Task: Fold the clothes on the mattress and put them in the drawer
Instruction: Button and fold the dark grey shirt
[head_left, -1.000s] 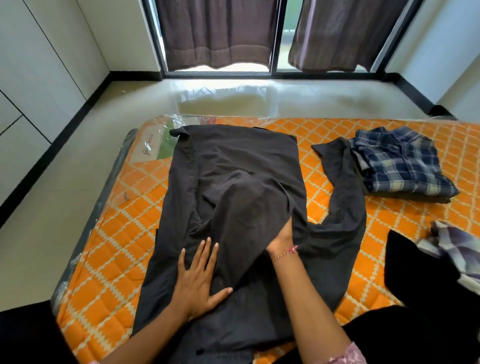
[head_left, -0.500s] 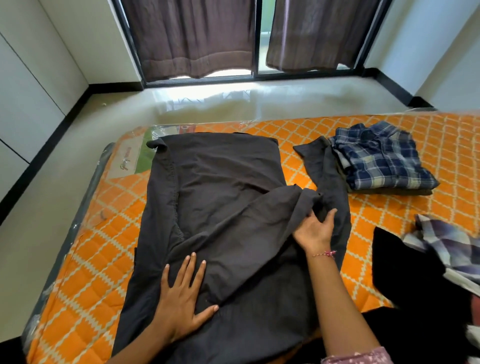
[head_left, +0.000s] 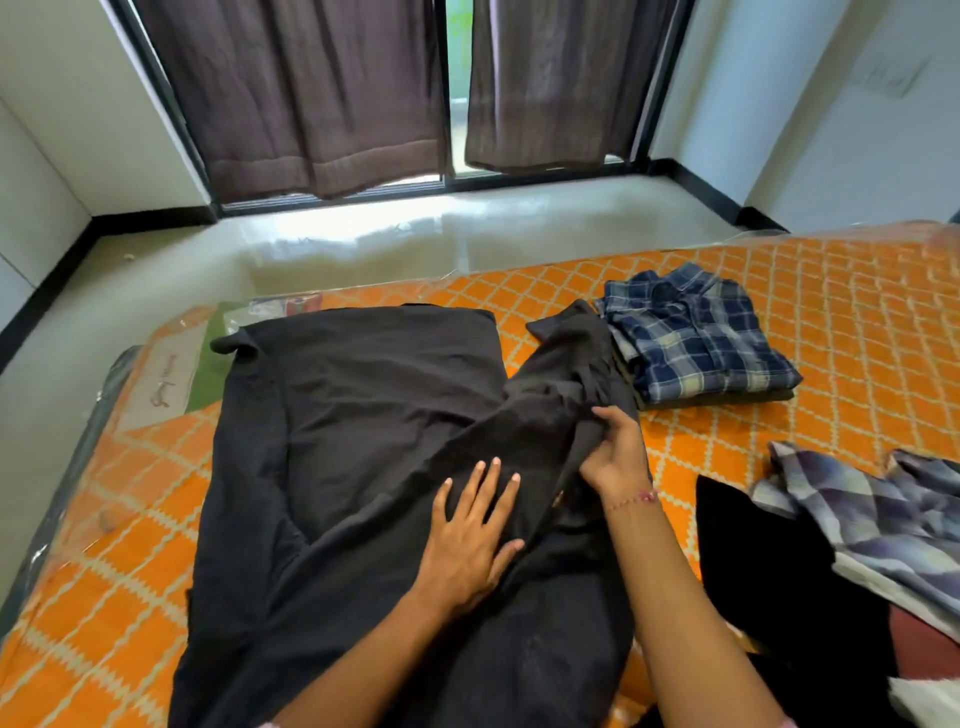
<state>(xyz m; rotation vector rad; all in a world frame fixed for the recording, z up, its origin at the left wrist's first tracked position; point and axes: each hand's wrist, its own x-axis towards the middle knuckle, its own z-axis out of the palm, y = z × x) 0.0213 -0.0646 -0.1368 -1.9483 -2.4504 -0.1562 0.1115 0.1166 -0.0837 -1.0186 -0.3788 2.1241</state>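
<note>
Directly under both hands, a large dark grey cotton shirt (head_left: 363, 415) lies spread across an orange mattress with a cream diamond pattern (head_left: 857, 312). The left hand (head_left: 470, 540) rests flat on the middle of the shirt, fingers straight and slightly spread, pressing the cloth down. Just beside it, the right hand (head_left: 615, 457), with a thin pink bracelet (head_left: 636, 499) at the wrist, curls its fingers around a bunched fold of the shirt's sleeve. Beyond the right hand, a folded blue and white plaid shirt (head_left: 696, 338) sits on the mattress, touching the sleeve's far end. To the right of the right hand lies an unfolded heap of clothes, black and purple-grey plaid (head_left: 857, 519).
</note>
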